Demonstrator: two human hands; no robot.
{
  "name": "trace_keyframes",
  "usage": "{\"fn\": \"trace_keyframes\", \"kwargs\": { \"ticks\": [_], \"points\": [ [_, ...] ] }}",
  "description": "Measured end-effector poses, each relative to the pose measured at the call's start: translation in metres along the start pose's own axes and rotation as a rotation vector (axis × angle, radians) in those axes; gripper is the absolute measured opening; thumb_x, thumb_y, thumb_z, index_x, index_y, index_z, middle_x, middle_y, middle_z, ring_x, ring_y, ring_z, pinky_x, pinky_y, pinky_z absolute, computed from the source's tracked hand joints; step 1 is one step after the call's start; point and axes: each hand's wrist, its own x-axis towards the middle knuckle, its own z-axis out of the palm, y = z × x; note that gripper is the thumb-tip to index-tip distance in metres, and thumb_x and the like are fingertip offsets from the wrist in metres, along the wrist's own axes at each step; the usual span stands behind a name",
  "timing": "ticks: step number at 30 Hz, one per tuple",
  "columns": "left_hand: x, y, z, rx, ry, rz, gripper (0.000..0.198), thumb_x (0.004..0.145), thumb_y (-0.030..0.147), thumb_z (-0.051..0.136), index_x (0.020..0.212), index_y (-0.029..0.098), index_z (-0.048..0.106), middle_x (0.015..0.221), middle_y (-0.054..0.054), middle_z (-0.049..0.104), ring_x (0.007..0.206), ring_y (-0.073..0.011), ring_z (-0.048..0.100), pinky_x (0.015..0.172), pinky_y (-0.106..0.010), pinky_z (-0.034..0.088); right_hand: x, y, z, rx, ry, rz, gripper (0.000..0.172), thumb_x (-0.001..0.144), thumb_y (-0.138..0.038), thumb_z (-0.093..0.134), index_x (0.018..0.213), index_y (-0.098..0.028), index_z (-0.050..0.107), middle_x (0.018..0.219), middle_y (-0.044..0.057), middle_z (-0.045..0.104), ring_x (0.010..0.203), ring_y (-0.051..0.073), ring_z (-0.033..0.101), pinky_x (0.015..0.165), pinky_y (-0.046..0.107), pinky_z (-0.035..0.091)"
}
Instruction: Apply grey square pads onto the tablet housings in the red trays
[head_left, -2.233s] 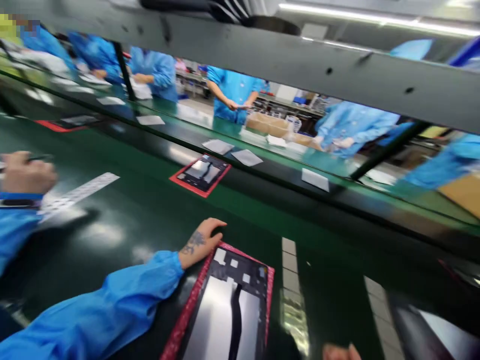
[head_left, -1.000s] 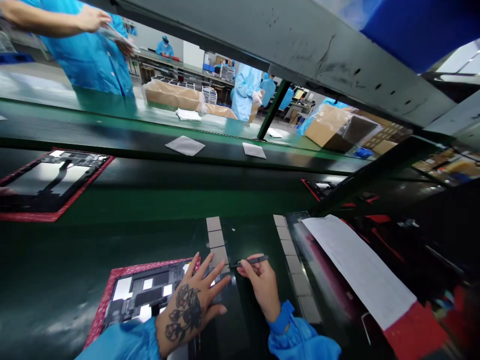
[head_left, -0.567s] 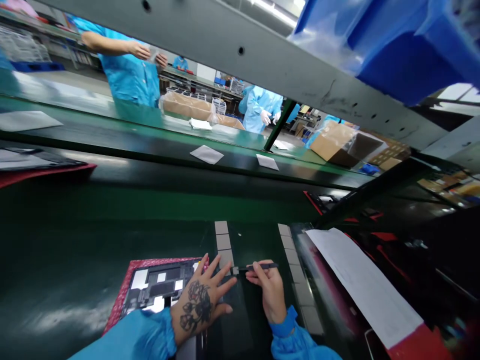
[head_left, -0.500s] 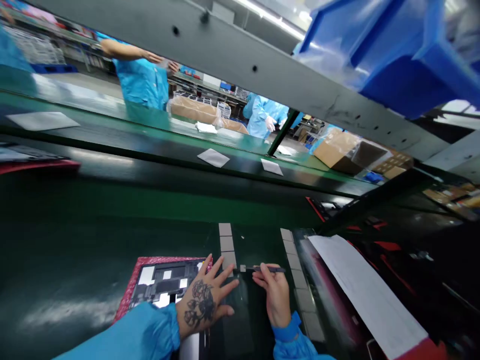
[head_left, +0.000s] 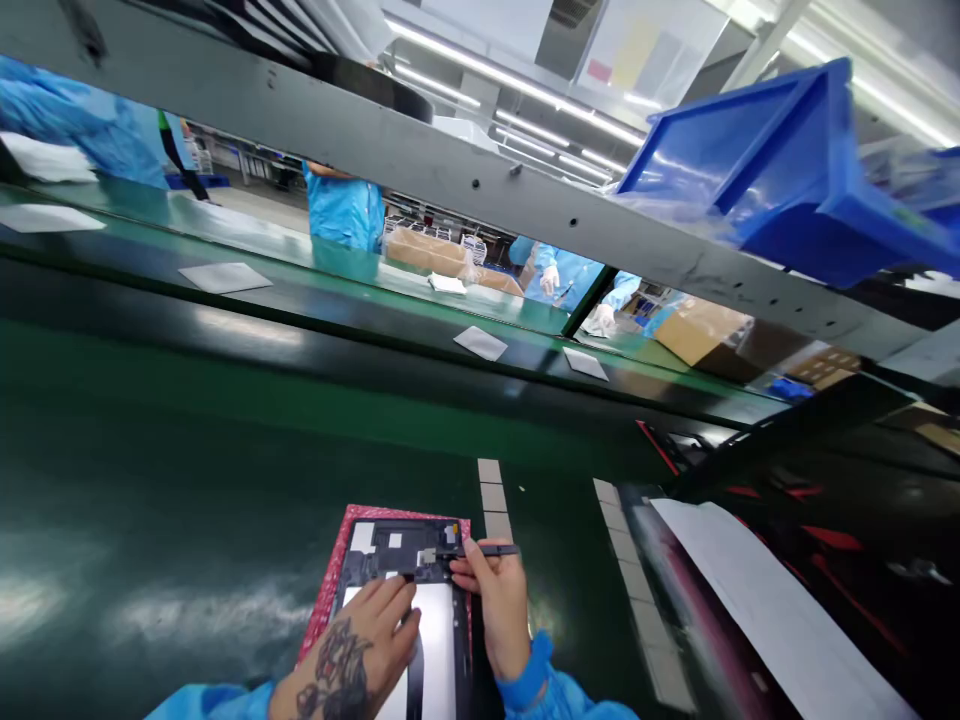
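Left hand: The left hand [head_left: 352, 650] is lying open on the lower part of a tablet [head_left: 394, 540], fingers loosely together, apparently pinning it so it is not sliding.

Right hand: The right hand [head_left: 499, 605] is pinching a slim black pick [head_left: 499, 549] between thumb and fingers, its tip reaching a small silver part [head_left: 427, 556] on the tablet.

Tablet: It is lying flat with its inner frame showing, on a red-edged mat [head_left: 325, 610] on a green belt [head_left: 150, 470].

Around: A row of grey pads [head_left: 489, 497] is running just beyond the mat; a long white paper sheet [head_left: 757, 610] is lying to the right.

Farther: Co-workers in blue smocks [head_left: 345, 215] are standing across a second belt, beside cardboard boxes [head_left: 427, 253].

In the way: A grey steel beam [head_left: 360, 130] carrying a blue plastic bin [head_left: 780, 190] is cutting across that view.
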Motion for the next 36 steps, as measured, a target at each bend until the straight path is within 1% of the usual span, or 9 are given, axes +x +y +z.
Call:
{"fn": "trace_keyframes", "kwargs": {
  "ticks": [2,5,8,13,21,26,30,32,36],
  "points": [
    [0.0,-0.005,0.0,0.01,0.006,-0.019,0.017,0.083,0.014,0.049,0.095,0.018,0.061,0.102,-0.008,0.065,0.097,-0.0213,0.057,0.086,-0.034,0.047,-0.001,0.006,0.006,-0.021,0.002,-0.013,0.058,0.053,-0.063,0.082,0.077,-0.018,0.055,0.062,0.003,0.066,0.059,0.022,0.068,0.052,0.028,0.057],
    [0.001,-0.006,-0.004,-0.013,-0.043,-0.026,0.021,0.085,0.013,0.047,0.1,0.018,0.06,0.102,-0.008,0.065,0.096,-0.0204,0.057,0.086,-0.033,0.047,-0.001,0.01,0.009,-0.051,0.024,-0.023,0.059,0.052,-0.064,0.082,0.077,-0.018,0.055,0.061,0.002,0.065,0.058,0.021,0.067,0.05,0.027,0.057],
    [0.001,-0.006,-0.004,-0.018,-0.011,-0.02,0.02,0.086,0.012,0.045,0.099,0.016,0.061,0.101,-0.008,0.065,0.096,-0.0202,0.056,0.086,-0.033,0.045,-0.001,0.01,0.008,-0.072,0.041,-0.012,0.06,0.05,-0.064,0.083,0.077,-0.018,0.055,0.061,0.002,0.065,0.058,0.021,0.067,0.047,0.026,0.055],
    [-0.002,-0.007,0.006,-0.003,0.049,-0.027,0.019,0.086,0.013,0.046,0.098,0.016,0.06,0.102,-0.008,0.065,0.097,-0.021,0.056,0.087,-0.035,0.043,0.0,0.011,0.008,-0.082,0.039,-0.003,0.06,0.051,-0.065,0.082,0.078,-0.018,0.057,0.063,0.002,0.065,0.06,0.021,0.067,0.045,0.025,0.055],
    [0.001,-0.004,0.009,0.056,0.071,-0.052,0.016,0.08,0.015,0.055,0.095,0.017,0.059,0.1,-0.004,0.065,0.093,-0.0188,0.055,0.089,-0.033,0.038,0.001,0.012,0.008,-0.106,0.057,0.002,0.061,0.05,-0.065,0.083,0.078,-0.017,0.056,0.062,0.002,0.065,0.06,0.022,0.067,0.044,0.025,0.054],
    [-0.002,-0.004,0.009,0.043,0.011,-0.069,0.02,0.078,0.016,0.055,0.097,0.018,0.058,0.108,-0.005,0.064,0.098,-0.0192,0.054,0.09,-0.033,0.036,0.0,0.012,0.008,-0.121,0.061,-0.008,0.062,0.049,-0.066,0.082,0.077,-0.017,0.055,0.061,0.002,0.065,0.059,0.022,0.067,0.042,0.024,0.053],
    [-0.005,-0.007,0.007,-0.013,-0.139,-0.066,0.028,0.081,0.023,0.051,0.109,0.019,0.056,0.132,-0.009,0.053,0.111,-0.0246,0.05,0.092,-0.038,0.038,0.002,0.013,0.009,-0.129,0.058,-0.017,0.063,0.05,-0.067,0.081,0.078,-0.017,0.055,0.061,0.001,0.065,0.059,0.022,0.067,0.041,0.025,0.054],
    [-0.004,-0.008,0.003,-0.053,-0.192,-0.076,0.03,0.082,0.022,0.05,0.112,0.02,0.055,0.135,-0.009,0.051,0.115,-0.0261,0.049,0.094,-0.04,0.038,0.002,0.013,0.009,-0.147,0.054,-0.027,0.064,0.05,-0.069,0.079,0.078,-0.017,0.055,0.061,0.002,0.064,0.058,0.023,0.067,0.041,0.026,0.054],
    [0.004,-0.008,-0.008,-0.129,-0.154,-0.094,0.026,0.081,0.018,0.051,0.106,0.019,0.057,0.13,-0.008,0.056,0.113,-0.0259,0.051,0.093,-0.041,0.04,0.002,0.01,0.01,-0.189,0.034,-0.078,0.063,0.052,-0.071,0.076,0.075,-0.016,0.056,0.059,0.002,0.064,0.056,0.022,0.066,0.044,0.029,0.056]
  ]
}}
